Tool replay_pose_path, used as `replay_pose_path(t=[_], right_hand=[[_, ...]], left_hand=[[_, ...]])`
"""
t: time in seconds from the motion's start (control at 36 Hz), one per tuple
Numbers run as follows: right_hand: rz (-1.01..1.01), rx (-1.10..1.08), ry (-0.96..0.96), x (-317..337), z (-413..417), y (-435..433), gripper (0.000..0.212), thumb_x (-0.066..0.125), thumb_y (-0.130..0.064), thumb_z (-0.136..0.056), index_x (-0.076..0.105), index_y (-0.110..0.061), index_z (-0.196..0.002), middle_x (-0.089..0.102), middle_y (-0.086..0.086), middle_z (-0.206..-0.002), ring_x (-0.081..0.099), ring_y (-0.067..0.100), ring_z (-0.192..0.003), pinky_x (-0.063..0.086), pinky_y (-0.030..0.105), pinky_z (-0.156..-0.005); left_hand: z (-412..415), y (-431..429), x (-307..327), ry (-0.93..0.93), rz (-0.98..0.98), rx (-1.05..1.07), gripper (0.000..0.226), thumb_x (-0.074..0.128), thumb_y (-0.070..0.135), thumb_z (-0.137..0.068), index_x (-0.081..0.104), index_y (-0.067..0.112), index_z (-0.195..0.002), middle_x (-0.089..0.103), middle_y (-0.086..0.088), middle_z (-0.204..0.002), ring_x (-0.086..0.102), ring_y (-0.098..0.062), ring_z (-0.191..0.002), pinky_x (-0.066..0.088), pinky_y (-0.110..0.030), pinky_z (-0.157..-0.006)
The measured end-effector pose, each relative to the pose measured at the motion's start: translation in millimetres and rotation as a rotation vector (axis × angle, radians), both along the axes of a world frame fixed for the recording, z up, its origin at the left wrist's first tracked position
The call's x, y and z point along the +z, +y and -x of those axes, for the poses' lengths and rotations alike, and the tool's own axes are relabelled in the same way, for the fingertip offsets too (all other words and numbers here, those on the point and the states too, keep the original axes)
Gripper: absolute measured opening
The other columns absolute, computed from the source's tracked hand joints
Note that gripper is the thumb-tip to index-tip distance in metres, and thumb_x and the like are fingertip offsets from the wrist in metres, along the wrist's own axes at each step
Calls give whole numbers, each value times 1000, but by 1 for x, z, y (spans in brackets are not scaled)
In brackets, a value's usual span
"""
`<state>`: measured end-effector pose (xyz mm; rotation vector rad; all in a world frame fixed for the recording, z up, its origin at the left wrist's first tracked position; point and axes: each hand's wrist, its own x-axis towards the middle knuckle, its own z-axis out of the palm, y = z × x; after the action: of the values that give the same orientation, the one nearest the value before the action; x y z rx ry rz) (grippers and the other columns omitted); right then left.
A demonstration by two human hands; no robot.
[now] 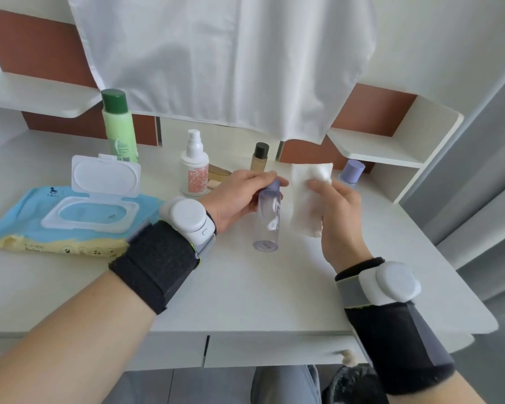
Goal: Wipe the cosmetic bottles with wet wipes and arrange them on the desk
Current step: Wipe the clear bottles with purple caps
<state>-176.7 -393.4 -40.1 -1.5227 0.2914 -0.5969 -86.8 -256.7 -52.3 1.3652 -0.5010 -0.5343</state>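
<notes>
My left hand (pixel 239 196) grips a clear lilac bottle (pixel 267 225) near its top, holding it upright just above the white desk (pixel 245 293). Just to its right, my right hand (pixel 337 211) holds a white wet wipe (pixel 306 196), a small gap apart from the bottle. Behind them stand a tall green bottle (pixel 118 126), a white pump bottle (pixel 194 167), a small foundation bottle with a black cap (pixel 259 157) and a lilac-capped bottle (pixel 352 171).
A blue pack of wet wipes (pixel 67 220) with its lid flipped open lies at the left. A white cloth (pixel 231 62) hangs over the back. Shelves (pixel 376 150) flank the desk. Drawers sit under the front edge.
</notes>
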Motion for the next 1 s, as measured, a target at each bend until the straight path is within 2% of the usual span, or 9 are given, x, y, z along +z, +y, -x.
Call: replay_pose_path(t=[0.25,0.33,0.42,0.5,0.58,0.69,0.75,0.86,1.0], right_hand=[[-108,46,20,5,3,2,34,54,-6,-93,57,-16,-61,49,-11,-49,45,6,-45,35,15,-44],[-92,61,41,5,4,4,28,54,-8,-93,61,-15,-67,55,-10,-53,50,7,-50,40,17,-49],[-36,60,36,4,4,5,25,54,-9,-95,66,-14,-74,64,-10,-60,55,7,-55,44,19,-53],[65,28,17,2,3,7,26,54,-11,-96,66,-14,-74,61,-7,-62,53,8,-57,42,18,-53],[140,22,8,-1,2,8,22,57,-15,-96,71,-14,-79,62,1,-69,53,13,-63,43,21,-57],[257,50,-5,-4,1,10,30,59,-18,-95,73,-31,-71,62,-14,-64,54,8,-65,43,23,-63],[302,58,-8,-4,1,11,29,61,-19,-94,75,-34,-73,64,-17,-67,55,6,-68,42,24,-67],[291,95,-5,-5,1,10,21,60,-14,-94,76,-20,-81,65,-10,-69,54,9,-67,40,22,-63],[224,178,5,-6,1,9,25,60,-28,-86,74,-8,-80,56,20,-71,47,18,-69,35,32,-62]], left_hand=[[1,-2,-1,2,4,-10,28,45,25,-101,69,13,-92,69,3,-72,64,-10,-74,50,-25,-75],[2,-2,-1,11,11,-12,28,46,25,-101,68,13,-89,69,3,-71,65,-10,-72,50,-25,-75],[3,-3,-1,10,-14,-13,27,47,25,-101,66,10,-89,70,3,-71,65,-10,-70,51,-23,-71],[2,-3,-2,-4,-41,11,26,49,24,-100,63,4,-92,68,0,-74,61,-15,-73,49,-23,-67],[2,-4,-2,-19,-54,34,27,50,24,-99,61,8,-81,62,-4,-73,56,-16,-69,47,-21,-63],[0,-5,-3,-32,-91,79,27,51,20,-99,64,-4,-99,54,-16,-86,49,-23,-77,43,-26,-63],[-1,-4,-3,-36,-111,105,23,50,16,-98,63,-2,-101,52,-16,-86,46,-23,-76,42,-23,-58],[-3,-3,-4,-42,-121,146,19,50,13,-96,64,0,-95,49,-12,-79,43,-19,-63,40,-17,-49],[-7,-2,-7,-45,-102,164,33,54,20,-97,64,-11,-101,49,-12,-80,42,-20,-66,40,-19,-51]])
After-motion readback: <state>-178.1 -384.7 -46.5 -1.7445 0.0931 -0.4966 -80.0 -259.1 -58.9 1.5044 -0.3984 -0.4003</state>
